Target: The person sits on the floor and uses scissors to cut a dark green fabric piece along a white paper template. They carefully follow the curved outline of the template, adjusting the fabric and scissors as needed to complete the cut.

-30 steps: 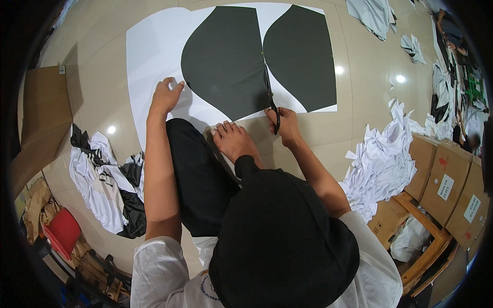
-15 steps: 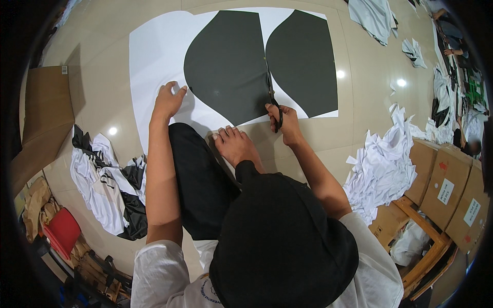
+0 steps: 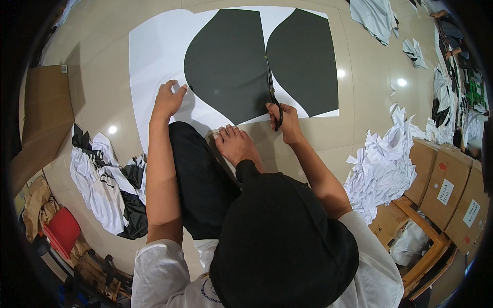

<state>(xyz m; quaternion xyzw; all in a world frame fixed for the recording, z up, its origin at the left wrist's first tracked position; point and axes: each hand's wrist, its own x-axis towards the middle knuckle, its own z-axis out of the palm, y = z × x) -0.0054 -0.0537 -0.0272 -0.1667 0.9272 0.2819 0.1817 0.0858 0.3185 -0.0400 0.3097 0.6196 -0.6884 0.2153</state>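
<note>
A wide white sheet (image 3: pixel 156 56), printed with two dark grey curved panels, lies flat on the tiled floor before me. My right hand (image 3: pixel 286 122) is closed round the black handles of a pair of scissors (image 3: pixel 272 90). Its blades lie along the right edge of the larger grey panel (image 3: pixel 226 61), pointing away from me, beside the smaller grey panel (image 3: pixel 303 56). My left hand (image 3: pixel 168 100) rests on the white part by the larger panel's left curve, fingers apart and holding nothing. My bare foot (image 3: pixel 236 145) is at the sheet's near edge.
White and black cloth pieces (image 3: pixel 105 179) lie to the left, near an open cardboard box (image 3: pixel 49 97). On the right sit a heap of white scraps (image 3: pixel 382 167), stacked cartons (image 3: pixel 447 190) and a wooden frame (image 3: pixel 426 231). More cloth (image 3: pixel 375 20) lies at the far right.
Almost nothing differs. The sheet and scissors appear a few pixels shifted, and both hands keep their places.
</note>
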